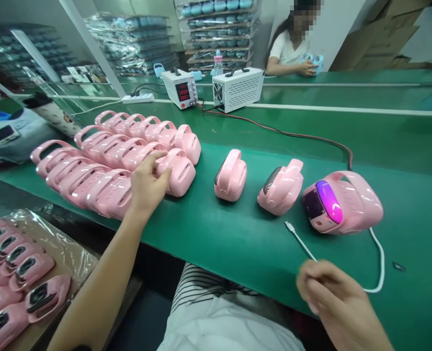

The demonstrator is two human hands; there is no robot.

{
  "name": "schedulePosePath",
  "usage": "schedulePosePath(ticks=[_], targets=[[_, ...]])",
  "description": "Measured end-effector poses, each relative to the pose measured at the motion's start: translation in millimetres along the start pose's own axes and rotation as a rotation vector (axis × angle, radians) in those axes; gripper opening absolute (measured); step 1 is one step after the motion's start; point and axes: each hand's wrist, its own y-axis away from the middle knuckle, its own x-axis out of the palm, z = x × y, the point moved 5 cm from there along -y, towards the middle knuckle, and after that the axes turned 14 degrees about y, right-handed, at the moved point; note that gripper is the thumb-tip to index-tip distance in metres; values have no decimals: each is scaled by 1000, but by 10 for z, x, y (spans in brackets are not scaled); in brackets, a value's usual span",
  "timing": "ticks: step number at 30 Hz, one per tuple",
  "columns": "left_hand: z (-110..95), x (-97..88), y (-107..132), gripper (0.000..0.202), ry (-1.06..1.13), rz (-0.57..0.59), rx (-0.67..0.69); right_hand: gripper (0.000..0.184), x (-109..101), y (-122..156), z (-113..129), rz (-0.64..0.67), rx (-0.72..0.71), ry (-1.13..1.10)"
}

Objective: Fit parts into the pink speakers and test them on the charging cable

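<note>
As the left hand [148, 183], half-curled, touches the end unit [182, 175] of the middle row [116, 147] on the worktop [208, 239] and the blurred right hand [338, 292] curls at the cable [303, 245] (can't tell either grip), a careless pull could topple neighbours [189, 145], since they're packed touching.

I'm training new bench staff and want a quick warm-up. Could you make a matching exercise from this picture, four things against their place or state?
Column one:
1. left hand
2. white cable
3. rightmost pink device
4. white box with a display

Column two:
A. panel glowing purple
B. showing red digits
C. at the rows of pink devices
D. plug tip not plugged in

Pairs: 1-C, 2-D, 3-A, 4-B
</note>
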Motion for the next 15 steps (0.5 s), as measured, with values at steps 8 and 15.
schedulePosePath(ticks=[8,15], targets=[[-672,92,930,30,231,-144,30,35,1028,-235,389,179,117,-176],[-750,445,1432,38,339,-135,112,46,960,-218,303,97,161,-289]])
